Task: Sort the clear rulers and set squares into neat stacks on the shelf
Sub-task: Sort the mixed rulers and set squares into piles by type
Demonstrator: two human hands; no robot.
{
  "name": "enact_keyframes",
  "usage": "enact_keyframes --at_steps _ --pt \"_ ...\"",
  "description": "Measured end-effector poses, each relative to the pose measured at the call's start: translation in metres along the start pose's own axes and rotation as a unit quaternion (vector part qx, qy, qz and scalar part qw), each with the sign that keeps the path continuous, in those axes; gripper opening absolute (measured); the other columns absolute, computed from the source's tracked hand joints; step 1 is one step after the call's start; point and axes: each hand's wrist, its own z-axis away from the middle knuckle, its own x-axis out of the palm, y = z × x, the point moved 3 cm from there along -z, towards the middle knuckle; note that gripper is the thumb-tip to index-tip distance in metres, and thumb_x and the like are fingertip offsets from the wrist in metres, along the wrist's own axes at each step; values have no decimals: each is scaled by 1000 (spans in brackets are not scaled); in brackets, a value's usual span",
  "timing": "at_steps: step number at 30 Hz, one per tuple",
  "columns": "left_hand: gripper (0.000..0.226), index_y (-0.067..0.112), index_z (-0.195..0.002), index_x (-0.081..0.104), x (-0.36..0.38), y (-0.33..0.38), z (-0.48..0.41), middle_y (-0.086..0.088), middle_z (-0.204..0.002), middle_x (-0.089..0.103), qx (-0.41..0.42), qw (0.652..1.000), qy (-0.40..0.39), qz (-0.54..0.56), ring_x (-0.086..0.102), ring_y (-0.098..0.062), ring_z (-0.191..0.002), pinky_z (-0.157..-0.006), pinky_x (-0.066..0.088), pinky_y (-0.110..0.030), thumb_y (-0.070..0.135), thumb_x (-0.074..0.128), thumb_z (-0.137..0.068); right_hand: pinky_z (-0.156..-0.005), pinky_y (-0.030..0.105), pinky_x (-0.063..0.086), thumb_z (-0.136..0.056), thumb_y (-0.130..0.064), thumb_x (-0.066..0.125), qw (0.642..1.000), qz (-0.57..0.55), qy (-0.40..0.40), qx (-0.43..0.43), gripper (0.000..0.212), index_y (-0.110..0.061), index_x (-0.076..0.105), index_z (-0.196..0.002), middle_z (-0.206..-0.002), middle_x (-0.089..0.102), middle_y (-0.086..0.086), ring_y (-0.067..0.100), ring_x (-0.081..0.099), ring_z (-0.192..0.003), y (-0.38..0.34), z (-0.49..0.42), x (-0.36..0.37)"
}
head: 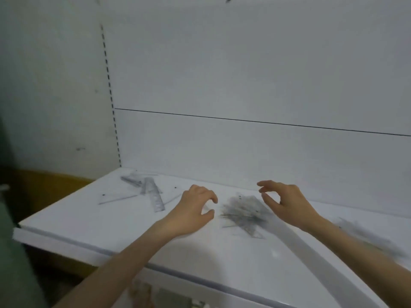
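So the clear rulers and set squares are scattered in three clumps on the white shelf (pixel 111 221). There's a loose group far left with a long ruler (pixel 156 197) lying across a set square (pixel 117 197). A messy heap (pixel 242 212) sits in the middle, and a blurry third pile (pixel 367 236) is off to the right.

The left hand (pixel 195 207) hovers just left of the middle heap, fingers curled like a claw, and I can't see anything in it. There's a faint clear edge under the fingertips, but I honestly can't tell if it's touching. The right hand (pixel 287 201) hangs just right of the heap, thumb and fingers loosely bent and apart, also empty.

Handling-wise, my guess is thin stiff plastic, super light and slick. They'll probably slide on that smooth shelf and skate off each other when stacked. Flat pieces are annoying to lift, so I'd drag one to the near edge or tip up a corner, then pinch it by the edges. Corners could snap if bent.

As for writing, the ruler has tick marks but the numbers are too blurry to read. I can't spot any brand or label.
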Motion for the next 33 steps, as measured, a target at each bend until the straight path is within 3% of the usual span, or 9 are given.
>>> enact_keyframes --at_steps 4,7,9,13,18,21,25,29,33 --pt "34 18 -105 61 -62 -88 37 6 -107 56 -35 999 6 -16 42 -14 -109 -96 33 -30 37 47 -80 -82 25 40 -95 -23 52 999 -20 -38 -33 32 -23 57 -127 -116 65 -11 -3 49 -70 -76 -57 75" --pt "39 17 -105 63 -104 -159 62 10 -107 54 -79 997 -4 -17 44 -13 -111 -97 33 -26 37 46 -77 -98 30 40 -94 -29 53 994 -11 -96 -45 34 -23 58 -127 -126 61 -6 16 56 -109 -128 -97 138" --pt "36 20 -104 62 -124 -206 76 12 -108 52 -110 993 -15 -28 43 -10 -114 -100 32 -28 38 46 -76 -100 33 42 -93 -35 52 989 2 -142 -42 36 -23 59 -127 -129 60 -4 21 53 -120 -158 -121 178" --pt "37 18 -110 60 -140 -284 89 5 -116 56 -154 987 -37 -40 45 -14 -117 -103 33 -29 35 47 -79 -77 31 44 -90 -41 50 976 26 -216 -10 27 -16 58 -96 -109 63 4 25 56 -101 -208 -158 240" --pt "54 16 -144 33 -144 -339 55 2 -152 30 -125 978 -147 -83 25 -14 -140 -115 18 -29 29 48 -94 -93 36 42 -89 -56 52 964 85 -251 -14 56 -12 49 -123 -130 52 7 29 48 -121 -240 -202 277" --pt "63 17 -149 24 -135 -355 34 2 -157 21 -123 977 -174 -28 19 -12 -144 -116 13 -22 24 54 -94 -73 32 39 -90 -54 54 956 128 -262 -26 43 -12 55 -102 -108 61 12 31 57 -104 -247 -209 289" --pt "41 11 -131 55 -134 -364 15 0 -136 53 -86 987 -139 -2 48 -16 -126 -98 30 -14 17 58 -91 -68 29 34 -91 -50 54 958 151 -241 -45 39 -12 60 -98 -102 64 14 30 58 -98 -254 -217 290" --pt "11 11 -92 69 -134 -377 6 1 -91 64 14 988 -143 -60 55 -16 -88 -83 43 -31 18 60 -90 -67 28 30 -92 -45 55 958 145 -235 -71 30 -17 63 -87 -96 66 14 29 58 -94 -258 -225 284" --pt "23 14 -105 67 -131 -378 16 3 -111 59 47 969 -201 -136 48 -15 -108 -91 42 -37 27 50 -96 -63 31 36 -93 -35 48 924 251 -236 -168 31 -8 64 -89 -92 65 16 31 61 -84 -264 -217 287"
